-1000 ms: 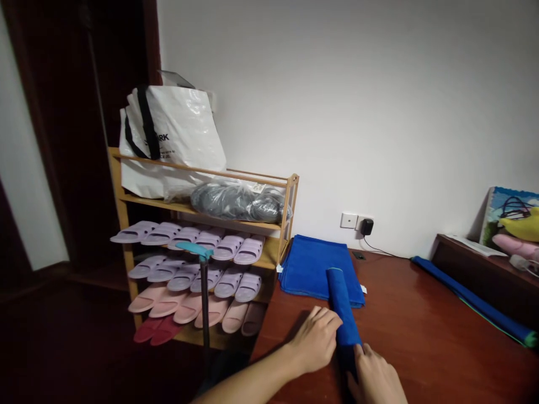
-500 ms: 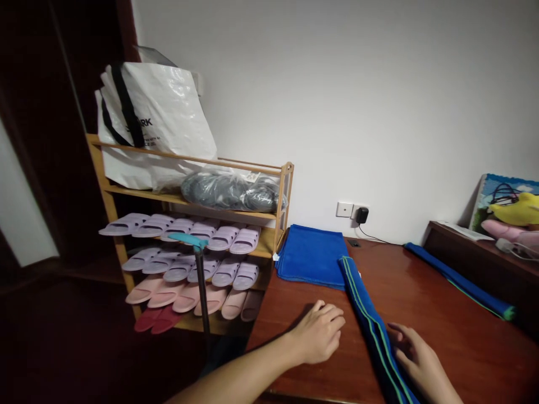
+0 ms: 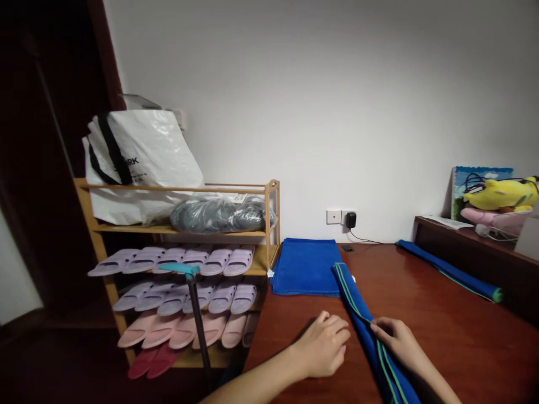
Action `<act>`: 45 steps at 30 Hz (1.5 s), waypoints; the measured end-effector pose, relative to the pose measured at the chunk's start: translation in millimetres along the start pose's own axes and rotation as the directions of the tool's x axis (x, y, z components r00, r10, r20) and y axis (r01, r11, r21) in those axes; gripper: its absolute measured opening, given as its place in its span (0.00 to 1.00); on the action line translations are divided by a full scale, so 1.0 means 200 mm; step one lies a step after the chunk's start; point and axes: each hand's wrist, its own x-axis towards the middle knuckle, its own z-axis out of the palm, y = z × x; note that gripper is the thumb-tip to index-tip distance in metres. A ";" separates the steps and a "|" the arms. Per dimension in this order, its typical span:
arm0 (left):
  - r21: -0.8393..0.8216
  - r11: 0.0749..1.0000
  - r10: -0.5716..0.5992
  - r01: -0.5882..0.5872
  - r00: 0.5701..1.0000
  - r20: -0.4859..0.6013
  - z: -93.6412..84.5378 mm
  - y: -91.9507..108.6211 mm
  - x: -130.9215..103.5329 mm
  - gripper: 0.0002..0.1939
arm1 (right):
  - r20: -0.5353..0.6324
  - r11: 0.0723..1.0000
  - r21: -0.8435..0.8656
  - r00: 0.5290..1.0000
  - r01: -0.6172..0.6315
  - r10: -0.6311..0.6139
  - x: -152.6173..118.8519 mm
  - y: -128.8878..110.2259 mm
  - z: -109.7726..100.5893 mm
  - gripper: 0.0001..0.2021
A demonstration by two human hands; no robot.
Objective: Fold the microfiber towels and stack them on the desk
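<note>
A long, narrow folded blue towel (image 3: pixel 365 322) with green edging runs along the table, from the flat pile toward the near edge. My right hand (image 3: pixel 398 339) is at its right side, thumb and fingertips pinching the green edge about midway along. To the left of the towel, my left hand (image 3: pixel 324 345) rests over the tabletop with loosely bent, slightly parted fingers and nothing visible in them. Just beyond the hands lies a flat stack of blue towels (image 3: pixel 305 266), touching or nearly touching the strip's far end.
Another rolled blue towel (image 3: pixel 450 271) lies at the right of the brown table (image 3: pixel 425 331). A raised ledge (image 3: pixel 475 241) bears a yellow plush toy (image 3: pixel 501 193). On the left stands a wooden rack (image 3: pixel 269 224) with slippers, a white bag (image 3: pixel 155 148) and a teal-topped pole (image 3: pixel 194 292).
My right hand has moved up and left onto the towel and closed on its green edge. My left hand stays nearly in place. The camera view has shifted upward and levelled.
</note>
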 end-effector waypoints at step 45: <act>0.224 0.966 0.157 -0.129 0.982 -0.109 0.25 -0.02 0.32 0.07 | -0.092 0.862 -0.408 0.953 -0.302 0.290 0.02 0.31 -0.23 0.10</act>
